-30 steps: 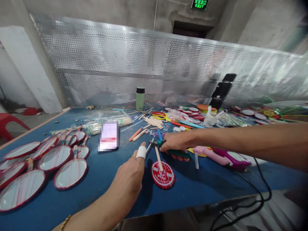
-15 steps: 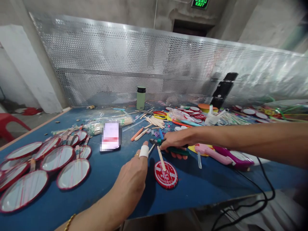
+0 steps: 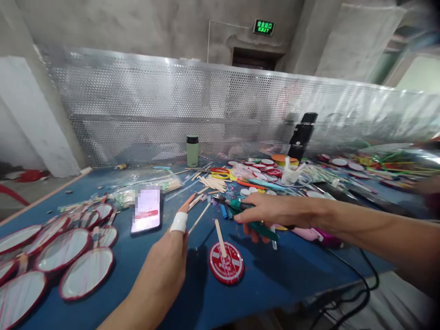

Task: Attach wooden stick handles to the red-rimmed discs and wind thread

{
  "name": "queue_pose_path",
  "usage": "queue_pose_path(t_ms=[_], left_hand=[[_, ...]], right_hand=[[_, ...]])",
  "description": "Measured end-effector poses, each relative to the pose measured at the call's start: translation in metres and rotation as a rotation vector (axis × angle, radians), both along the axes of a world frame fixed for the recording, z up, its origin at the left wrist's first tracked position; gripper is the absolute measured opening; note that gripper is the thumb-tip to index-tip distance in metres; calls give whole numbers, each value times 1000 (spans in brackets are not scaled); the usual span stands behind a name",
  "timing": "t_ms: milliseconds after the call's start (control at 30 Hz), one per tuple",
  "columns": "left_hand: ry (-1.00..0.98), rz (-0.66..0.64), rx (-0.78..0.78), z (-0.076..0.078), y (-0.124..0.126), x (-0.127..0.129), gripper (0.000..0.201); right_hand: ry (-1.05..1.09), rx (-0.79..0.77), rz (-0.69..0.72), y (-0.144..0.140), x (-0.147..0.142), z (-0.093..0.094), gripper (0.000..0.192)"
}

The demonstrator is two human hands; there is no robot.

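My left hand (image 3: 164, 260), with white tape round one finger, is closed on a thin wooden stick (image 3: 199, 219) that points up and to the right. My right hand (image 3: 257, 211) grips cutting pliers (image 3: 260, 228) with green handles, the dark jaws facing left near the stick's far end. Whether jaws and stick touch, I cannot tell. Between the hands, nearer me, lies a round red-and-white disc (image 3: 227, 270) with a flat wooden stick (image 3: 220, 236) resting on its middle.
Several red-rimmed round discs (image 3: 87, 273) lie at left beside a phone (image 3: 147, 211). Behind are loose wooden sticks (image 3: 215, 183), yellow-handled scissors (image 3: 220, 173) and a green bottle (image 3: 193, 151). A pink-purple tool (image 3: 318, 235) lies under my right forearm, near black cables (image 3: 366, 286).
My hands have drawn apart: the left has moved left with the thin stick, the right slightly right with the pliers. The camera view has tilted up and turned right.
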State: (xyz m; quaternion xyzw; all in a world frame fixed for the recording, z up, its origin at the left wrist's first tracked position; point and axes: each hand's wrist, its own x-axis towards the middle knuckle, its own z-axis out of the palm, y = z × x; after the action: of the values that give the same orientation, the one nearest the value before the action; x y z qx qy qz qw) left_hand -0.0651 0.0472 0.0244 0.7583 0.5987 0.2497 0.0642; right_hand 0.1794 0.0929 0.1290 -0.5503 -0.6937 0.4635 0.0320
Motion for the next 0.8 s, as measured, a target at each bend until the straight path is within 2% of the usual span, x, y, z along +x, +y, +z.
queue_pose_path(t_ms=[100, 233, 333, 467, 667, 800], left_hand=[[-24, 13, 63, -8, 5, -2, 57], [-59, -25, 219, -15, 6, -4, 53], [-65, -40, 286, -16, 4, -4, 54], [-52, -28, 288, -16, 1, -2, 58], [14, -10, 284, -2, -2, 5, 65], [125, 14, 235, 8, -4, 9, 60]], right_hand=[[-16, -40, -19, -2, -1, -4, 29], [-67, -88, 19, 3, -8, -10, 28], [-111, -57, 36, 7, -12, -12, 26], [-178, 1, 31, 7, -17, -12, 23], [-231, 84, 73, 6, -16, -10, 20], [-377, 261, 153, 26, -6, -2, 25]])
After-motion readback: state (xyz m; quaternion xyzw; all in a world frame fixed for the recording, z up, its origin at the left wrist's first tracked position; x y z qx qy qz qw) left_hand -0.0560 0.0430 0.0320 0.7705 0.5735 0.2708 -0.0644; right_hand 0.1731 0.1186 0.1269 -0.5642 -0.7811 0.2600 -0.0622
